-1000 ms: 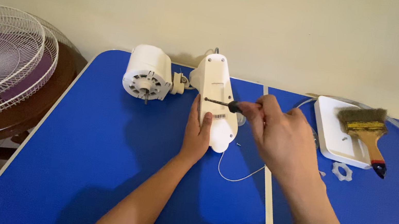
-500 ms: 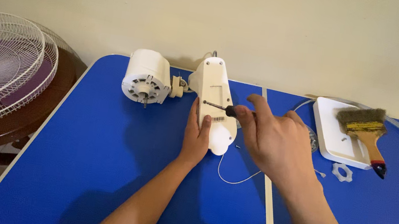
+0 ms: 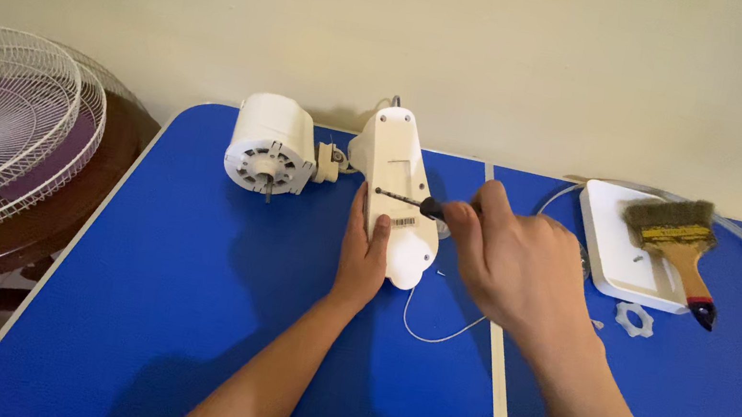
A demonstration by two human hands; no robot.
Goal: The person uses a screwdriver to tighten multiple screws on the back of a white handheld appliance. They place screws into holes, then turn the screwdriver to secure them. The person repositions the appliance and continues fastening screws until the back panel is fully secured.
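Right hand (image 3: 517,268) grip on screwdriver (image 3: 406,201), shaft level, tip leftward into upright-lying fan housing (image 3: 397,198).

Both arms are bare all the way from the bottom edge of the shot, no sleeves showing anywhere, no gloves either. The left hand (image 3: 362,258) comes in from about 7 o'clock on a slim forearm, nothing on the wrist, no watch or band, and the fingers I can see have no rings. The right hand (image 3: 517,270) comes in from around 5 o'clock with a thicker-looking forearm since it's closer to the camera, same deal: plain wrist, no jewellery, and I can't make out the nails.
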